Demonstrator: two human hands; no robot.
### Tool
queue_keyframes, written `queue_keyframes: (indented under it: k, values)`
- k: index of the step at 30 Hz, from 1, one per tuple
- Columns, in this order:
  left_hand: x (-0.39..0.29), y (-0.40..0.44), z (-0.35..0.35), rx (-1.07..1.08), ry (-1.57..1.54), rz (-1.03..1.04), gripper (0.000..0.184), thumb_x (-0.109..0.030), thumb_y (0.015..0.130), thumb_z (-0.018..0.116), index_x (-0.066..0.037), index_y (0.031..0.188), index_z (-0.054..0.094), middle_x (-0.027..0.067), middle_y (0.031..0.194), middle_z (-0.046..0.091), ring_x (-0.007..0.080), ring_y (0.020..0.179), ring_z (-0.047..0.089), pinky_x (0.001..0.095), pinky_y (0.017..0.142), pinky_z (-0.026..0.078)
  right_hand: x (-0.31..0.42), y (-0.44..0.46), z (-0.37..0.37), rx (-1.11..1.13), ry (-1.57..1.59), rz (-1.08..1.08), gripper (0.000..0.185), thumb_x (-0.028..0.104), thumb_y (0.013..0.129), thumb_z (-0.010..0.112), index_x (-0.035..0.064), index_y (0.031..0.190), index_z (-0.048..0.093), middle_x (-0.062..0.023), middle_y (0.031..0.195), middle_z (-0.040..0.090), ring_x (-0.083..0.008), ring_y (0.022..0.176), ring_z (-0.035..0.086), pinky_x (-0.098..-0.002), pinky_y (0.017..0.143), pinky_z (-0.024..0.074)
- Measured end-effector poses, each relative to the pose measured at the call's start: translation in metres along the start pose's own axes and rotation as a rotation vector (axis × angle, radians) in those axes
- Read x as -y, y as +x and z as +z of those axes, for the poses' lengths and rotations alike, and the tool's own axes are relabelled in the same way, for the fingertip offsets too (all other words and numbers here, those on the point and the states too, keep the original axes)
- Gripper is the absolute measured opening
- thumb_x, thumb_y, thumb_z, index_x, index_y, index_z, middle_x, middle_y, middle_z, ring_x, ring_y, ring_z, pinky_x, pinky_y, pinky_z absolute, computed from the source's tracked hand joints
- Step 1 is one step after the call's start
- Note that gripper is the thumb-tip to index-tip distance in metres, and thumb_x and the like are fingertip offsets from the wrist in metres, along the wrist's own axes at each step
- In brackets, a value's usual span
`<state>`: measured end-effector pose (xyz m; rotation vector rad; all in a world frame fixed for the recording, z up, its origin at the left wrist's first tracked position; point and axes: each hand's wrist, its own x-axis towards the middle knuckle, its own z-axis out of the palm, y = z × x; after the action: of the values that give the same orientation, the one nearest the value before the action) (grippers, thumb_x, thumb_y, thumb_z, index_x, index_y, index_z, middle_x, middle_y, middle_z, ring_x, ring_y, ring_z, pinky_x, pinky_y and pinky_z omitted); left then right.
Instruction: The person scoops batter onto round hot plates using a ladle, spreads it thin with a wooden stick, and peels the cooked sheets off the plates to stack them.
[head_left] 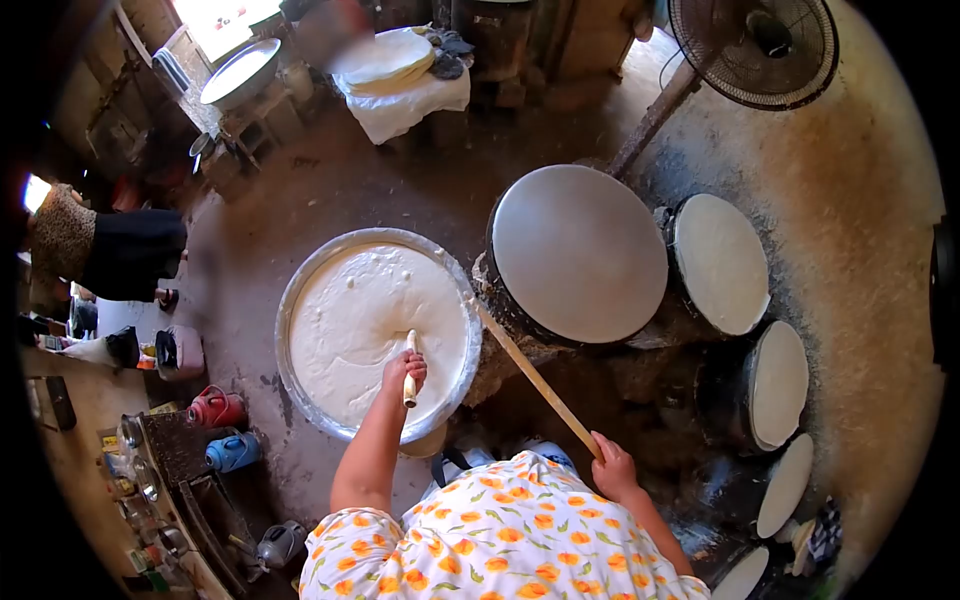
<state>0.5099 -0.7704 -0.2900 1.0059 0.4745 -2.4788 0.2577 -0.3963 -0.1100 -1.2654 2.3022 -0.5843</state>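
Observation:
My left hand (404, 370) is closed round a pale handle (411, 380), whose far end dips into white batter (345, 310) in a wide round basin (292, 375). Off to the right, my right hand (613, 467) grips the near end of a long flat wooden stick (540, 385). The stick slants up and left, its far end near the basin's right rim. Beyond it lies a large round griddle (580, 255) with a bare grey surface.
Several round plates with pale tops, one a white disc (720, 265), curve down the right side. A fan (755, 45) stands at top right. Stacked flatbreads (385, 62) rest on a cloth-covered stand. Another person (130, 250) is at far left, above a red jug (217, 408).

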Motion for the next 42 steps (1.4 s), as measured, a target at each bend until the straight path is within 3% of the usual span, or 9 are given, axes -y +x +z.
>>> queue_keyframes:
  k: [3,16,21,29,31,34,36,37,42]
  values:
    - [0.005,-0.034,0.033,0.105,-0.005,0.073,0.02,-0.014,0.095,0.038,0.004,0.1,0.044,-0.0018,0.062,0.04,0.007,0.042,0.037,0.0216,0.035,0.033,0.0,0.013,-0.006,0.017,0.01,0.022,0.049,0.003,0.072,0.055,0.0062,0.121,0.053,-0.0174,0.11,0.061,-0.0355,0.097,0.059,-0.041,0.084,0.0499]
    - [0.093,-0.24,0.1,0.41,0.186,0.328,0.038,-0.017,0.099,0.033,0.011,0.124,0.036,0.0004,0.069,0.037,0.0054,0.045,0.04,0.0219,0.035,0.04,-0.034,0.088,-0.026,0.026,0.227,-0.24,0.047,0.001,0.073,0.055,0.0064,0.12,0.055,-0.018,0.112,0.061,-0.035,0.1,0.06,-0.0386,0.088,0.0491]
    - [0.144,-0.31,0.139,0.375,0.203,0.507,0.037,-0.017,0.098,0.039,0.009,0.124,0.037,-0.0001,0.068,0.036,0.0031,0.043,0.037,0.0194,0.033,0.036,-0.04,0.112,-0.028,0.058,0.275,-0.339,0.045,0.0,0.073,0.054,0.0052,0.118,0.056,-0.0184,0.112,0.061,-0.0347,0.101,0.059,-0.0381,0.089,0.0487]
    - [0.188,-0.414,0.226,0.054,0.881,1.178,0.035,-0.018,0.096,0.045,0.002,0.125,0.045,0.0004,0.064,0.041,0.0036,0.037,0.033,0.0196,0.029,0.031,-0.025,0.141,-0.031,0.065,0.315,-0.453,0.048,-0.001,0.072,0.055,0.0053,0.12,0.055,-0.0183,0.112,0.061,-0.0347,0.102,0.059,-0.0379,0.089,0.049]
    - [0.185,-0.405,0.22,-0.003,0.841,1.185,0.03,-0.017,0.096,0.045,0.001,0.119,0.046,0.0,0.064,0.041,0.004,0.038,0.035,0.0199,0.03,0.032,-0.016,0.14,-0.036,0.058,0.366,-0.43,0.052,-0.002,0.072,0.055,0.0085,0.123,0.054,-0.018,0.117,0.059,-0.0349,0.103,0.059,-0.0378,0.088,0.0492]
    - [0.158,-0.361,0.177,-0.158,0.677,0.952,0.02,-0.013,0.096,0.042,0.002,0.108,0.046,-0.0002,0.065,0.041,0.005,0.042,0.037,0.0212,0.033,0.034,-0.008,0.14,-0.044,0.016,0.34,-0.505,0.061,-0.004,0.07,0.057,0.0185,0.126,0.054,-0.0146,0.095,0.061,-0.0336,0.084,0.061,-0.0379,0.072,0.0516]
    - [0.133,-0.33,0.141,-0.12,0.372,0.715,0.023,-0.017,0.097,0.038,0.003,0.107,0.046,-0.0018,0.064,0.041,0.0037,0.04,0.036,0.0196,0.033,0.034,-0.008,0.14,-0.047,0.017,0.311,-0.592,0.065,-0.006,0.069,0.059,0.0252,0.125,0.055,-0.0114,0.073,0.05,-0.0291,0.063,0.055,-0.0379,0.057,0.0486]
    - [0.13,-0.321,0.137,-0.109,0.248,0.624,0.023,-0.016,0.096,0.037,0.003,0.106,0.046,-0.0017,0.064,0.041,0.0036,0.041,0.036,0.0195,0.033,0.035,-0.007,0.138,-0.05,0.014,0.301,-0.584,0.065,-0.006,0.069,0.059,0.0252,0.125,0.055,-0.0114,0.073,0.05,-0.0291,0.063,0.055,-0.0379,0.057,0.0486]
    - [0.157,-0.297,0.184,-0.205,0.653,0.726,0.015,-0.011,0.095,0.042,0.001,0.103,0.047,0.001,0.063,0.043,0.0048,0.041,0.037,0.0211,0.033,0.035,0.001,0.129,-0.067,-0.007,0.228,-0.658,0.064,-0.008,0.069,0.058,0.0264,0.124,0.057,-0.0082,0.071,0.051,-0.0255,0.061,0.055,-0.0352,0.056,0.0496]
